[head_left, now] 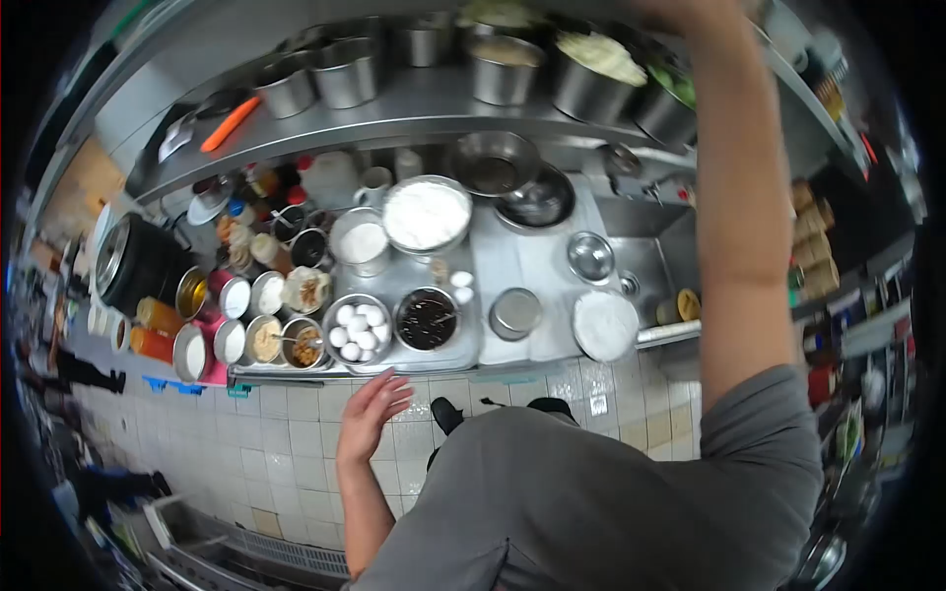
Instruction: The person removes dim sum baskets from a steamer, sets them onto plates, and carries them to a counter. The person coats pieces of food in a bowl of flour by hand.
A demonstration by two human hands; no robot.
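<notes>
A: Grips?
B: Left grip [374, 414] hung empty, fingers loosely spread. Right grip [690, 10] mostly out of view; couldn't tell its hold.
A: Good reach?
B: Probably wanted forearm [744, 187] clear of tub [589, 98].
A: Things?
B: Eggs [367, 341]: white, smooth, in a bowl [326, 340] just ahead of left grip. Pale shreds [603, 57] sat heaped in the tub, left of right grip.

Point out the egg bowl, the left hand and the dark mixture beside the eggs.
Egg bowl [355, 299]: head view, on its far inner wall.
Left hand [372, 408]: head view, middle of the hand.
Dark mixture [418, 320]: head view, on its surface.
</notes>
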